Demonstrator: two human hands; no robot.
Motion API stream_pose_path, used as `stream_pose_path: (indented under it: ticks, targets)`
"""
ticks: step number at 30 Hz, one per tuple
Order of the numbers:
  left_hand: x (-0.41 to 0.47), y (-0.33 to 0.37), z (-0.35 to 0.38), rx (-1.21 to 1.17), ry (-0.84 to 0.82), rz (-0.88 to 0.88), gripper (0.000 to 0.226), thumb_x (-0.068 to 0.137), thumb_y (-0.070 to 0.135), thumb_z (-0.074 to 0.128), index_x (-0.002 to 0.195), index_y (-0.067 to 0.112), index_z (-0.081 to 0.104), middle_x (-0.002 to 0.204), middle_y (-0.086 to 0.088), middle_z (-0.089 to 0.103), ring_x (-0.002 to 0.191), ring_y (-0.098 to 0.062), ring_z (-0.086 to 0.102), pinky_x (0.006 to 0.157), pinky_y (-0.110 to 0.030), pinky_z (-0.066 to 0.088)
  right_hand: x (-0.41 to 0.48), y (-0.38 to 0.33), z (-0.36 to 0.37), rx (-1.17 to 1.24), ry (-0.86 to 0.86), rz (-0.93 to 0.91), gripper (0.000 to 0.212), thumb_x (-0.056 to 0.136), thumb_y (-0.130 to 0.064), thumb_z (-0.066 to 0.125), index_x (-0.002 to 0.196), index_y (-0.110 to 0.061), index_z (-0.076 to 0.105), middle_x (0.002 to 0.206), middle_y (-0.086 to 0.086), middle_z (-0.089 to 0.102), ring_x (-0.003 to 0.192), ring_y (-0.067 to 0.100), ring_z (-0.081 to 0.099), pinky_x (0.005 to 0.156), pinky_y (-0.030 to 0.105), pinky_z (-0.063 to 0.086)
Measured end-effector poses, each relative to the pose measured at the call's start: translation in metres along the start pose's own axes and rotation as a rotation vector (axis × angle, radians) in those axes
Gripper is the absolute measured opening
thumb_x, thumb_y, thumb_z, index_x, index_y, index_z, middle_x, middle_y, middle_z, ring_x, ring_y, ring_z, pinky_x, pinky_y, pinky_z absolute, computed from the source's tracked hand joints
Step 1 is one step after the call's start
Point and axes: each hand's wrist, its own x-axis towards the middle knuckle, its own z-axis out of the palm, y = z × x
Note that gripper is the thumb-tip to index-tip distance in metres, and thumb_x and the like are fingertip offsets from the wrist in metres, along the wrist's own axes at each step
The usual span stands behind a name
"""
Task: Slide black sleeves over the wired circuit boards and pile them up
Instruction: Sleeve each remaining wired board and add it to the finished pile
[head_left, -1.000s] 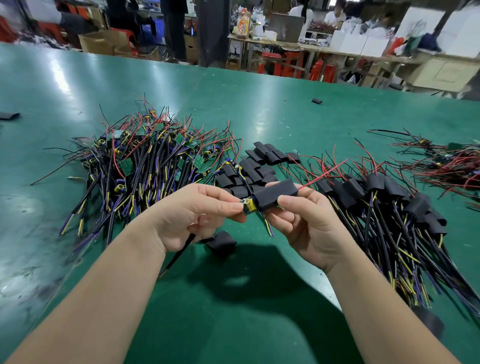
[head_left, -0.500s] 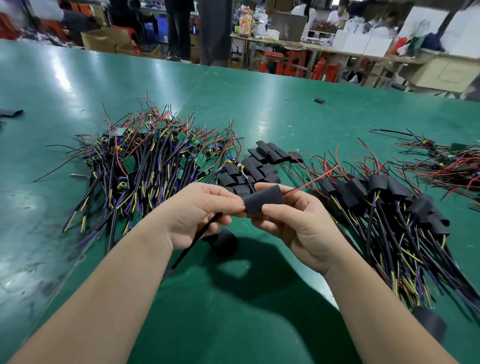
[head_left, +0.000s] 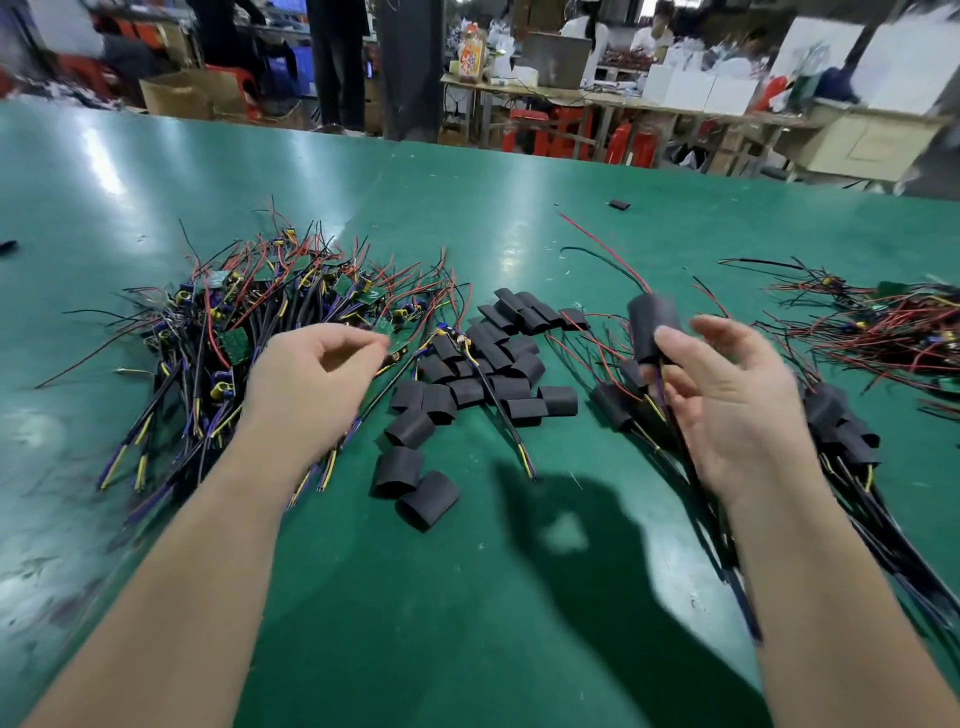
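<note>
One sleeved board (head_left: 652, 322) has swung right, pinched in our right hand (head_left: 727, 400); our left hand (head_left: 311, 384), loosely curled, seeks the next.

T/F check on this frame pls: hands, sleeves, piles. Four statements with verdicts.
1. The right hand holds a sleeved board. True.
2. Loose black sleeves lie on the green table between the two hands. True.
3. The pile of bare wired boards sits on the person's right. False: the unsleeved pile is on the left, by the left hand.
4. Both hands grip the same board. False: only the right hand holds it; the left hand is apart from it, over the unsleeved pile.
</note>
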Motion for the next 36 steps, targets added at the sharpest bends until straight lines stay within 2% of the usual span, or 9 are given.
stream_pose_path:
  ticks: [2,5,9,12,17,21,26,29,36]
  targets:
    - [0.004,-0.013,0.001,0.525,0.143,0.105,0.022,0.084,0.027,0.065,0.105,0.023,0.071,0.1,-0.001,0.068,0.092,-0.022,0.059,0.079,-0.032,0.047,0.006,0.0,-0.015,-0.482,0.098,-0.3,0.028,0.078,-0.003,0.073,0.084,-0.022,0.053,0.068,-0.007,0.065,0.059,0.017,0.063,0.059,0.024,0.047]
    - [0.008,-0.027,0.006,0.828,0.073,0.05,0.042,0.083,0.039,0.064,0.121,0.021,0.061,0.124,-0.008,0.053,0.114,-0.035,0.043,0.095,-0.046,0.034,0.017,0.003,-0.03,-1.124,0.189,-0.552,0.017,0.075,-0.006,0.07,0.08,-0.021,0.062,0.075,-0.002,0.062,0.072,0.024,0.061,0.069,0.019,0.038]
    - [0.012,-0.033,0.009,0.957,0.072,0.057,0.03,0.082,0.05,0.063,0.104,0.032,0.069,0.109,-0.003,0.057,0.106,-0.03,0.046,0.09,-0.042,0.032,0.021,0.013,-0.038,-1.442,0.142,-0.473,0.017,0.075,-0.004,0.067,0.086,-0.012,0.076,0.099,0.016,0.061,0.097,0.033,0.056,0.088,0.032,0.042]
    - [0.014,-0.032,0.012,0.999,0.103,0.099,0.02,0.084,0.05,0.061,0.087,0.033,0.071,0.087,0.003,0.063,0.097,-0.027,0.051,0.081,-0.039,0.029,0.018,0.019,-0.035,-1.522,0.048,-0.356,0.014,0.075,-0.002,0.064,0.075,-0.009,0.076,0.095,0.022,0.065,0.088,0.038,0.06,0.081,0.036,0.05]
    - [0.015,-0.03,0.015,0.944,0.132,0.112,0.025,0.096,0.036,0.048,0.093,0.019,0.066,0.077,-0.001,0.066,0.087,-0.029,0.058,0.079,-0.038,0.03,0.011,0.025,-0.024,-1.356,0.029,-0.389,0.011,0.078,-0.009,0.063,0.072,-0.011,0.072,0.069,0.004,0.068,0.073,0.025,0.061,0.066,0.026,0.038]
    - [0.007,-0.021,0.013,0.316,0.077,0.206,0.005,0.099,0.017,0.046,0.094,0.018,0.048,0.077,0.008,0.066,0.073,-0.023,0.061,0.068,-0.035,0.043,0.003,0.027,-0.01,-1.144,-0.016,-0.41,0.011,0.079,-0.01,0.066,0.075,-0.016,0.073,0.061,-0.006,0.063,0.062,0.013,0.059,0.062,0.018,0.035]
    - [-0.009,-0.004,0.017,0.109,-0.245,0.417,0.022,0.098,0.009,0.045,0.09,0.029,0.045,0.069,0.01,0.067,0.049,-0.019,0.05,0.05,-0.031,0.042,-0.015,0.039,0.01,-0.452,-0.437,0.166,0.032,0.074,0.0,0.073,0.104,-0.01,0.069,0.073,0.001,0.069,0.05,0.009,0.056,0.046,0.016,0.04]
    - [-0.013,-0.004,0.02,0.142,-0.385,0.468,0.025,0.097,0.008,0.048,0.088,0.031,0.046,0.068,0.012,0.068,0.046,-0.002,0.045,0.048,-0.012,0.034,-0.021,0.042,0.018,-0.037,-0.566,0.255,0.05,0.063,-0.01,0.072,0.111,-0.022,0.065,0.085,0.003,0.068,0.064,0.013,0.063,0.053,0.016,0.045]
    - [-0.022,-0.004,0.031,0.12,-0.371,0.546,0.013,0.091,0.025,0.062,0.104,0.025,0.061,0.073,0.01,0.07,0.053,0.003,0.054,0.056,-0.012,0.041,-0.029,0.048,0.028,-0.135,-0.479,0.103,0.028,0.061,-0.015,0.073,0.088,-0.01,0.069,0.071,0.005,0.07,0.06,0.016,0.066,0.056,0.02,0.051]
